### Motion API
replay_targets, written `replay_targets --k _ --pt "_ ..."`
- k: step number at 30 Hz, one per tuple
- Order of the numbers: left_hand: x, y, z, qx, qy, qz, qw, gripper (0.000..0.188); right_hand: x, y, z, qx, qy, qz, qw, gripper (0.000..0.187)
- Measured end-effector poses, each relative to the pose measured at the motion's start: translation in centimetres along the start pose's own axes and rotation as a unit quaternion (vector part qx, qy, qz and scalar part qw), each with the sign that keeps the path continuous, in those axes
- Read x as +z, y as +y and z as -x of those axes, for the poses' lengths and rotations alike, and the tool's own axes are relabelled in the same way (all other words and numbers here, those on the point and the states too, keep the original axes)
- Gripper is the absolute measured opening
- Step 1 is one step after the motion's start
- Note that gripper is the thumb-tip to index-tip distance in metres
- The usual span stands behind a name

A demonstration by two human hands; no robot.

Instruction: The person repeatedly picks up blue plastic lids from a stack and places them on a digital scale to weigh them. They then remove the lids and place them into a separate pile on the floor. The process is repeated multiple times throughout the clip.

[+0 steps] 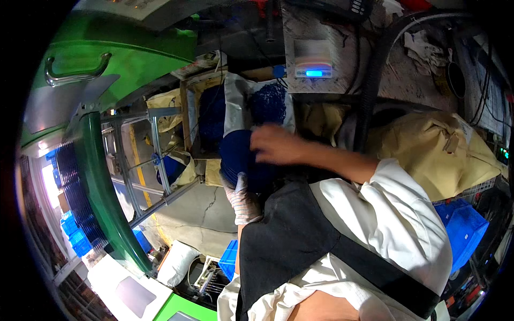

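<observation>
My left hand (244, 203), in a pale striped work glove, grips the near lower edge of a dark blue round object (233, 155) with a ridged side. Whether it is a tub or a stack of discs I cannot tell. Over its upper right part is my bare right hand (276, 144), smeared by motion, its fingertips unclear. Just beyond both hands stands an open silver-white bag (234, 104), with dark blue granules (267, 101) spread on its inner face. More dark blue material (212, 115) fills a box left of the bag.
A small scale (314, 59) with a lit display sits on the worktop ahead. Beside my right arm are a thick black hose (369, 96) and a large tan sack (436, 152). Left are a metal frame (155, 139) and a green machine (134, 59); a blue crate (466, 230) is right.
</observation>
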State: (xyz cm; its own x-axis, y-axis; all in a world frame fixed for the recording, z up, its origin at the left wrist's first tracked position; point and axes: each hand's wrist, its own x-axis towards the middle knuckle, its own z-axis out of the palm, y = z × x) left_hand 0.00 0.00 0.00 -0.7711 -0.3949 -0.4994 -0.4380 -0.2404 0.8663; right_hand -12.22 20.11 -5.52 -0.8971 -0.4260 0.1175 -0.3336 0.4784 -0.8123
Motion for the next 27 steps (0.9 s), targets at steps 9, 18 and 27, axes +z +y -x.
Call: replay_targets --k 9,18,27 --pt "-0.3 -2.9 -1.3 -0.009 0.040 -0.002 0.999 0.082 -17.6 18.9 -3.3 0.257 0.109 0.268 0.922 0.071" --pt "-0.4 -3.0 -0.6 0.004 0.061 -0.019 0.998 0.076 -18.2 22.6 -7.1 0.237 -0.040 0.235 0.942 0.073" --pt "-1.5 -8.6 -0.5 0.003 0.078 -0.078 0.994 0.085 -20.7 18.7 -6.5 0.302 -0.147 -0.036 0.941 0.076"
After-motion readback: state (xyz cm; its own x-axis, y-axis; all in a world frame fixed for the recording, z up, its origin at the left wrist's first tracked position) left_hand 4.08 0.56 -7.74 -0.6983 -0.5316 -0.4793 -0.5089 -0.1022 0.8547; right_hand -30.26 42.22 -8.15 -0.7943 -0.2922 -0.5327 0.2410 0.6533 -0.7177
